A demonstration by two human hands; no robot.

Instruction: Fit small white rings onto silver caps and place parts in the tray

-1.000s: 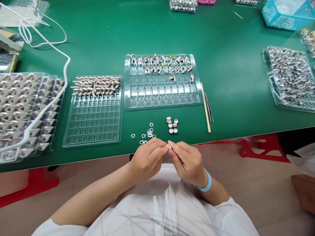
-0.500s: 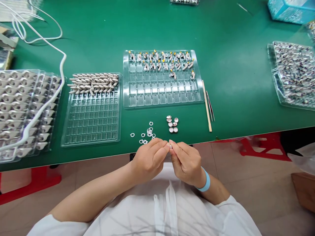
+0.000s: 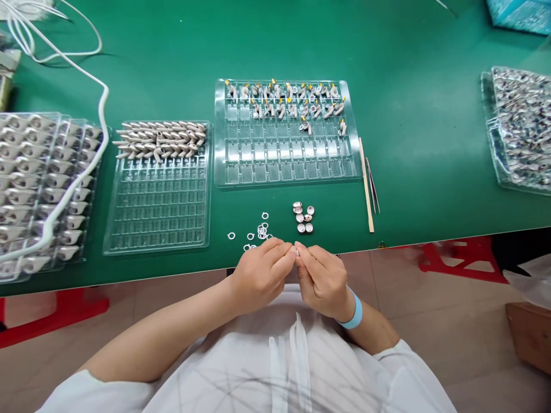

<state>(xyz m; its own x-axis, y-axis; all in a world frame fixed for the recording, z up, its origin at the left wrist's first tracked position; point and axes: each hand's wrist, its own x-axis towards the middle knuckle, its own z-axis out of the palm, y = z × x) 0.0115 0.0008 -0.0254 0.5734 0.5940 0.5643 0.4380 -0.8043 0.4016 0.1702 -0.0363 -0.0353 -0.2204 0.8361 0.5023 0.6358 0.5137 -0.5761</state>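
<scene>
My left hand (image 3: 262,274) and my right hand (image 3: 323,281) meet fingertip to fingertip at the table's front edge. Between them they pinch a small pale part (image 3: 297,252), mostly covered by the fingers, so its kind is unclear. Just beyond the fingers lies a cluster of small round metallic caps (image 3: 309,228). Several thin white rings (image 3: 250,236) are scattered past my left hand, a few partly hidden by it. Farther back is a clear tray (image 3: 284,172) carrying small curved pieces with yellow tips in its back rows.
A wooden stick (image 3: 367,189) and tweezers (image 3: 373,186) lie right of the tray. At left stand a half-filled clear tray (image 3: 157,212) and trays of grey shells (image 3: 26,198), crossed by a white cable (image 3: 71,192). Far right are a tray of shiny parts (image 3: 523,126) and a blue basket (image 3: 520,16).
The camera view has shifted slightly. Both hands keep their fingertips together around the small part, with only a slight shift of the fingers.
</scene>
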